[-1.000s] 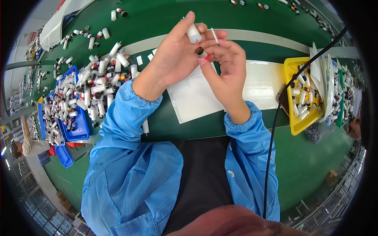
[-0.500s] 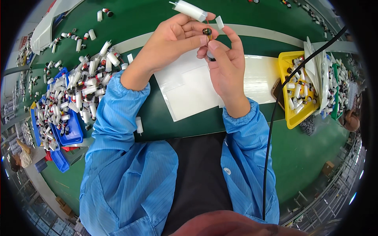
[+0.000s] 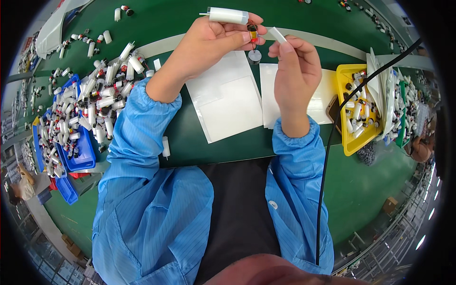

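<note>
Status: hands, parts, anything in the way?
Left hand: holding white cylinder, black-yellow-red component at fingertips, round disc dangling below. Right hand: pinching small white strip. Black cable passes right of both hands.

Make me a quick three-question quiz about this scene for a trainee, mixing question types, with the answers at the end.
1. Fill in the blank: the small white strip is held in the ____ hand.
2. Multiple choice: which tray is nearest to the right hand? A) blue, B) yellow, C) green.
3. True or false: the left hand holds the white cylinder.

Key:
1. Right.
2. B, the yellow tray.
3. True.
</note>
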Action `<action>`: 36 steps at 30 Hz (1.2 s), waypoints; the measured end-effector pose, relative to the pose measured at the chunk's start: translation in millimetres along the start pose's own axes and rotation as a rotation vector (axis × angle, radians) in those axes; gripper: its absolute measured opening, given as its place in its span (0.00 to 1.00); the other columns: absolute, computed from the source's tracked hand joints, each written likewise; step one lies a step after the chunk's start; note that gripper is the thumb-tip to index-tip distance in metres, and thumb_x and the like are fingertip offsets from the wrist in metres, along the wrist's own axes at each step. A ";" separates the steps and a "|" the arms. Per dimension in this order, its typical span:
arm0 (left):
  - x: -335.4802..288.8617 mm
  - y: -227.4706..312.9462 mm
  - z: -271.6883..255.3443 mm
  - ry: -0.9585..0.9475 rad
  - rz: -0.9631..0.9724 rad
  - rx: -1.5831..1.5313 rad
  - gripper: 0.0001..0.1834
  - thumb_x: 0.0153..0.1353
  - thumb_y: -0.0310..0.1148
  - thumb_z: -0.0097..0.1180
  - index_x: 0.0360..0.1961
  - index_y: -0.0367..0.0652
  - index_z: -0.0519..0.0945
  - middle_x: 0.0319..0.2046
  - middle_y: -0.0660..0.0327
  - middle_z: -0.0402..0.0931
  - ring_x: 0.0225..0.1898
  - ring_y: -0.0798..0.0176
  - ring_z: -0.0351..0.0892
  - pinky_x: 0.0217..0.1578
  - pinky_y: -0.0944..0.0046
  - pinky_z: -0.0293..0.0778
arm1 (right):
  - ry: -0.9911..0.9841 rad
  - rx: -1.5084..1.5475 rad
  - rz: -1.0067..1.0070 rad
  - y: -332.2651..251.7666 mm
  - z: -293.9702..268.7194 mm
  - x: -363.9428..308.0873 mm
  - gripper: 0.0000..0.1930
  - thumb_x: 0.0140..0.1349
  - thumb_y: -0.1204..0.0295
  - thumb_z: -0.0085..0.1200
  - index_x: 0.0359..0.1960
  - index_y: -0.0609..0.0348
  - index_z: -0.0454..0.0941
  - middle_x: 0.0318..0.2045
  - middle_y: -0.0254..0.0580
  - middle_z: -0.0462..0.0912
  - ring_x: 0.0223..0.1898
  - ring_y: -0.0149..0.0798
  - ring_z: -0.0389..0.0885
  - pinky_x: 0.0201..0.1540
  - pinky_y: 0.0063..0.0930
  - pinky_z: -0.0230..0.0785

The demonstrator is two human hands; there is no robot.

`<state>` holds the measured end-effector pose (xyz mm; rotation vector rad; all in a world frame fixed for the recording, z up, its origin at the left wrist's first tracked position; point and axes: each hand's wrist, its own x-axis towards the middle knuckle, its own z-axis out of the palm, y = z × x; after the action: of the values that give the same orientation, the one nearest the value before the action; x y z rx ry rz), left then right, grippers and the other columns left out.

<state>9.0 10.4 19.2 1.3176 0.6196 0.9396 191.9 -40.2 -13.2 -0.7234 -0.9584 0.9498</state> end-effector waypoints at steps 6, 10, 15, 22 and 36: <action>2.7 -6.7 -5.5 -0.090 0.039 0.087 0.17 0.68 0.22 0.54 0.57 0.33 0.77 0.51 0.54 0.80 0.50 0.63 0.82 0.55 0.64 0.78 | -0.246 0.241 0.329 -15.1 -7.9 13.7 0.06 0.66 0.78 0.57 0.42 0.67 0.79 0.30 0.40 0.82 0.30 0.29 0.78 0.32 0.23 0.69; -0.4 -9.3 -4.0 -0.072 0.070 0.117 0.17 0.67 0.20 0.55 0.57 0.33 0.77 0.51 0.56 0.80 0.50 0.64 0.81 0.54 0.64 0.78 | -0.227 0.124 0.409 -15.9 -8.1 16.1 0.06 0.65 0.77 0.58 0.41 0.67 0.80 0.28 0.39 0.82 0.28 0.27 0.77 0.31 0.21 0.67; -0.8 -7.0 -2.4 -0.060 0.057 0.214 0.16 0.66 0.21 0.57 0.55 0.34 0.78 0.49 0.57 0.81 0.49 0.67 0.81 0.54 0.65 0.78 | -0.179 0.102 0.447 -14.2 -4.3 13.5 0.07 0.63 0.77 0.60 0.40 0.67 0.81 0.28 0.38 0.82 0.27 0.27 0.76 0.31 0.21 0.67; -1.9 -3.9 4.4 -0.003 0.013 0.267 0.17 0.64 0.21 0.59 0.54 0.35 0.80 0.48 0.60 0.82 0.46 0.71 0.79 0.51 0.69 0.77 | -0.075 0.003 0.358 -5.9 2.3 6.7 0.07 0.63 0.76 0.62 0.40 0.67 0.81 0.30 0.37 0.83 0.28 0.25 0.76 0.32 0.19 0.68; -1.1 -7.9 1.4 -0.034 -0.021 0.105 0.17 0.67 0.25 0.57 0.56 0.35 0.80 0.50 0.57 0.82 0.49 0.65 0.82 0.53 0.65 0.78 | -0.078 -0.007 0.306 -1.7 7.9 1.7 0.10 0.64 0.79 0.61 0.43 0.60 0.73 0.35 0.38 0.84 0.37 0.27 0.82 0.42 0.23 0.72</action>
<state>11.3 8.9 11.6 1.4151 0.6628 0.8750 185.8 -38.6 -7.9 -0.8602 -0.9347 1.2499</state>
